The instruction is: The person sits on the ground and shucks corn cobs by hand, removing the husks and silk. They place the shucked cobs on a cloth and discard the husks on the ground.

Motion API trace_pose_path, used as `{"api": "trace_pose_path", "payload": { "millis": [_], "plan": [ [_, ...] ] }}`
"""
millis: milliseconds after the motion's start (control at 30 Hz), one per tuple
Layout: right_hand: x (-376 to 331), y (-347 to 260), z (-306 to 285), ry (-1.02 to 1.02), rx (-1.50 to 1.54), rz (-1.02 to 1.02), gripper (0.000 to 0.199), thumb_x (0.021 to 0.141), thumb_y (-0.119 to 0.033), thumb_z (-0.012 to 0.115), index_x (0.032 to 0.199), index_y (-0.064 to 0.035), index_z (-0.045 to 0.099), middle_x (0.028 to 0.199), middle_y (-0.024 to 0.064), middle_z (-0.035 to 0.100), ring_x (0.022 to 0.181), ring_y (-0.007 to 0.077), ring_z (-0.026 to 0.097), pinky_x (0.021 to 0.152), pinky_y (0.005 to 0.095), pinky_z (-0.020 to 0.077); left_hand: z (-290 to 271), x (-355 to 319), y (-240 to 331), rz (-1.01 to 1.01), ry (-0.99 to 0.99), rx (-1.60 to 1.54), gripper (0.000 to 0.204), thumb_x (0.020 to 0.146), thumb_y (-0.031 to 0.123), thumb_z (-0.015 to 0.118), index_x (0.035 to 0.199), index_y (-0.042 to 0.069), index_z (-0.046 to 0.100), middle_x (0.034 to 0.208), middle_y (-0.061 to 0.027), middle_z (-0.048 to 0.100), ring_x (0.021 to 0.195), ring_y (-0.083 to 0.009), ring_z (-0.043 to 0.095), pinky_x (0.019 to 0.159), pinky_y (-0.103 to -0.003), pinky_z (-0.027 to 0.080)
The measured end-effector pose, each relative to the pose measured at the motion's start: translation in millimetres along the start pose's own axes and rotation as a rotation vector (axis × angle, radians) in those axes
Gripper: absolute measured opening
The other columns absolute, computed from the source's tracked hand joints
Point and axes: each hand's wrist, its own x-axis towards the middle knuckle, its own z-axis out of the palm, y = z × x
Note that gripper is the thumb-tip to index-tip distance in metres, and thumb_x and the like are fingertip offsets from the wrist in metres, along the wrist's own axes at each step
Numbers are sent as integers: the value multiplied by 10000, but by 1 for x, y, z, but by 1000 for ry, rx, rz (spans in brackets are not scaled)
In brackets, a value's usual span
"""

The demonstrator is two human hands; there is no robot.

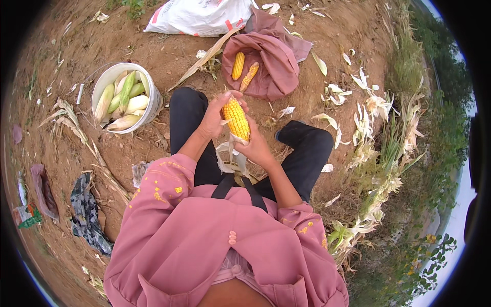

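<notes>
Between my two hands is an ear of corn (237, 119), its yellow kernels bare and pale husk hanging from its lower end. My left hand (215, 115) is closed around the ear's upper left side, with fingers over the tip. At the ear's base, my right hand (255, 147) grips it where the husk (225, 156) dangles. Just beyond my hands lies an opened reddish sack (281, 71) with two husked ears (238, 66) in its mouth. To the left, a white bucket (154, 108) holds several ears still in green and pale husks (126, 94).
A filled white woven sack (197, 18) lies at the far edge. Loose husks (362, 125) are strewn on the right, beside grass and shrubs. Dry stalks (105, 166), a camouflage cloth (88, 212) and a brownish plastic bag (43, 190) lie on the soil to the left.
</notes>
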Motion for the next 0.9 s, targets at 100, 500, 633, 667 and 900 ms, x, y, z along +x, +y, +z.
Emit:
{"api": "trace_pose_path", "payload": {
  "millis": [100,500,633,667,900],
  "plan": [
    [-4,0,0,-31,120,-7,807,677,-169,669,1352,-54,242,1154,198,512,1063,276,536,899,343,407,2,2,3,-24,-54,-9,401,948,351,338,1012,2,524,937,-140,606,838,-234,610,767,-350,508],
    [-7,19,1,-177,360,45,759,676,-90,637,1329,-42,254,1150,93,473,1075,163,476,932,291,369,11,1,-7,-35,102,-91,378,958,308,340,930,-19,528,906,-188,606,864,-279,612,820,-391,492],
    [-1,27,4,-66,242,-32,745,648,-80,615,1309,-8,278,1164,137,490,1098,214,491,933,308,374,-5,5,-26,-70,196,-327,330,952,290,364,858,12,515,845,-179,605,862,-311,610,813,-428,491],
    [-1,28,2,-81,237,6,734,646,-86,617,1300,-7,293,1145,135,504,1087,217,500,927,308,379,-10,6,-31,-64,167,-397,320,951,286,369,844,19,510,835,-175,604,861,-318,610,810,-436,491],
    [-5,35,-2,-191,385,104,703,631,-118,627,1271,-8,355,1114,100,542,1040,187,526,908,304,393,39,-8,-1,-61,46,19,331,947,304,364,853,29,521,970,-171,601,973,-296,573,889,-406,447]
  ]
}}
